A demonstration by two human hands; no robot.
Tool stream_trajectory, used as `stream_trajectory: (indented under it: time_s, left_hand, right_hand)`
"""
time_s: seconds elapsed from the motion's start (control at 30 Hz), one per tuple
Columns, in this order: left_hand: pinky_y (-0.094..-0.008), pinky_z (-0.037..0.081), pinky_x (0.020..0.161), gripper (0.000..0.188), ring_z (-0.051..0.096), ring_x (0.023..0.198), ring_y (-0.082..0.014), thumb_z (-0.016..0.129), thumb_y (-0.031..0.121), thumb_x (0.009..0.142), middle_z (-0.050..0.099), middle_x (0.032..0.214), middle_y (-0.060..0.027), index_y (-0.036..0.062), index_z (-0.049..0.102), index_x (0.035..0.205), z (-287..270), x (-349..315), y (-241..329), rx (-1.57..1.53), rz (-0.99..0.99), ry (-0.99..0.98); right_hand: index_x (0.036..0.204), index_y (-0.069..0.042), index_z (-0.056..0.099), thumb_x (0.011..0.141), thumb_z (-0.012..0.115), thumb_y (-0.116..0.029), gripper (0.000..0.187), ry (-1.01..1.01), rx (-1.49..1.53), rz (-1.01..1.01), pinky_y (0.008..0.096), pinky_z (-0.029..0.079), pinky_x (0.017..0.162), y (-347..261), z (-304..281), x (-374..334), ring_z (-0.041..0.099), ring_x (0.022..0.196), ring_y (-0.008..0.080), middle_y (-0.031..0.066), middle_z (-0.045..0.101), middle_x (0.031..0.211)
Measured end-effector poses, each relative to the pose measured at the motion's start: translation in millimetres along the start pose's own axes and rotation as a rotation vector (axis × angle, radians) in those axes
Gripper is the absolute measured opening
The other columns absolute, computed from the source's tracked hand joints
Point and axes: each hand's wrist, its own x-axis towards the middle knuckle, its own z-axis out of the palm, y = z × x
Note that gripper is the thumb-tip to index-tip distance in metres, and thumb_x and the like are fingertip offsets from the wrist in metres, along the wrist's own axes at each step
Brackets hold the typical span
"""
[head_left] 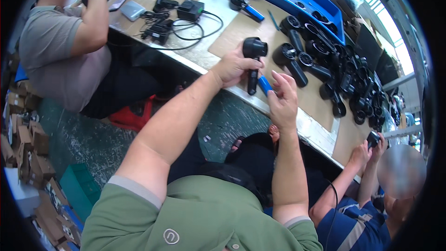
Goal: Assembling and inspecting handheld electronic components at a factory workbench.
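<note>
My left hand (231, 69) is closed round a black hair-dryer-shaped housing (254, 48), its round head up and its slim handle pointing down. The thumb lies across the top of the handle. Just to the right, my right hand (284, 98) pinches a blue cylinder (265, 84) low between thumb and fingers, while its upper fingers are loosely bent. The cylinder's top end is close beside the handle; I cannot tell whether they touch. Both hands are over the table's near edge. On the table beyond lies a similar blue cylinder (254, 13) joined to a black head.
Many black housings (320, 56) are heaped at the right, beside a long blue tray (297, 1). Chargers and cables (190, 11) lie at the left. One co-worker (60, 51) sits at the left; another (357, 204) holds a black part at the right. A green bin (80, 188) stands below.
</note>
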Motion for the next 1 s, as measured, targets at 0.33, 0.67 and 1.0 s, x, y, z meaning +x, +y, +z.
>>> stream_trajectory:
  time_s: [0.33, 0.67, 1.0]
  left_hand:
    - [-0.0314, 0.058, 0.083, 0.059, 0.07, 0.085, -0.0177, 0.074, -0.002, 0.092, 0.07, 0.102, -0.0091, 0.0112, 0.047, 0.143, -1.4, 0.1, -0.1, 0.064, -0.011, 0.023]
    - [-0.0334, 0.059, 0.087, 0.055, 0.07, 0.086, -0.0193, 0.073, -0.002, 0.094, 0.071, 0.105, -0.0107, 0.0095, 0.049, 0.142, -1.8, -0.8, 1.1, 0.081, -0.022, 0.032]
    - [-0.0363, 0.061, 0.092, 0.052, 0.072, 0.089, -0.0213, 0.071, -0.004, 0.095, 0.073, 0.108, -0.0137, 0.0056, 0.051, 0.142, -3.3, -0.4, -0.6, 0.073, -0.003, 0.02]
  right_hand:
    - [0.137, -0.001, 0.071, 0.088, 0.061, 0.01, 0.052, -0.005, -0.017, 0.026, 0.0258, 0.05, 0.085, -1.4, 0.7, -1.1, 0.06, 0.104, 0.0173, 0.0093, 0.06, 0.134]
    - [0.137, -0.002, 0.072, 0.087, 0.062, 0.008, 0.052, 0.012, -0.024, 0.03, 0.0271, 0.05, 0.085, -3.1, 2.7, -0.5, 0.061, 0.103, 0.0182, 0.0093, 0.062, 0.132]
    - [0.138, -0.003, 0.072, 0.087, 0.062, 0.008, 0.053, 0.009, -0.019, 0.032, 0.0276, 0.05, 0.086, -3.0, 1.9, -0.8, 0.061, 0.105, 0.0186, 0.009, 0.062, 0.132]
